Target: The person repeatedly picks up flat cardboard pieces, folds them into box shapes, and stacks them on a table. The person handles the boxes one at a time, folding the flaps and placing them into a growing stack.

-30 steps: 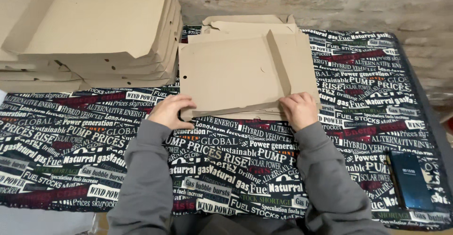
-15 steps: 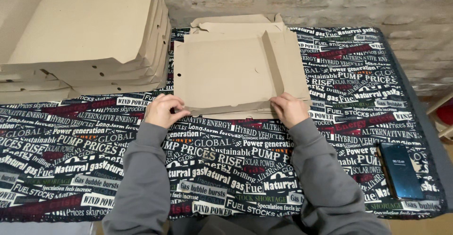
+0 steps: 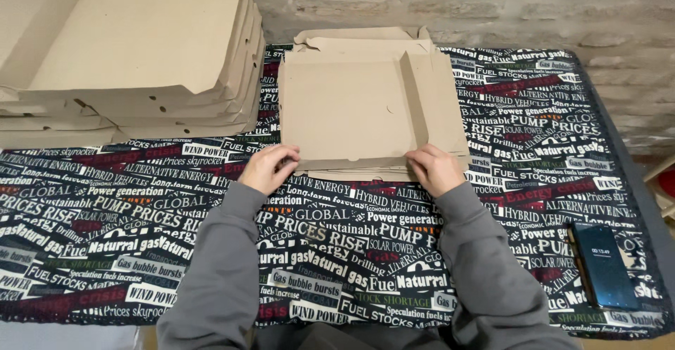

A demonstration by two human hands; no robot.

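A flat brown cardboard box blank point(image 3: 365, 111) lies on the far middle of the table, its near edge toward the person, with another flattened blank point(image 3: 358, 37) peeking out beyond it. The left hand point(image 3: 269, 168) curls its fingers over the near-left corner, thumb tucked under the edge, pinching the board; the right hand point(image 3: 436, 169) grips the near-right corner the same way, fingers bent close together on top. The sheet looks light and thin, stiff along its panels but ready to bend at the scored creases, one of which runs near to far on its right side. It probably slides easily on the printed tablecloth point(image 3: 140, 230), so the corners and near edge seem the surest hold. A tall stack of like blanks point(image 3: 133, 54) sits at far left; a dark phone point(image 3: 603, 265) lies near right.
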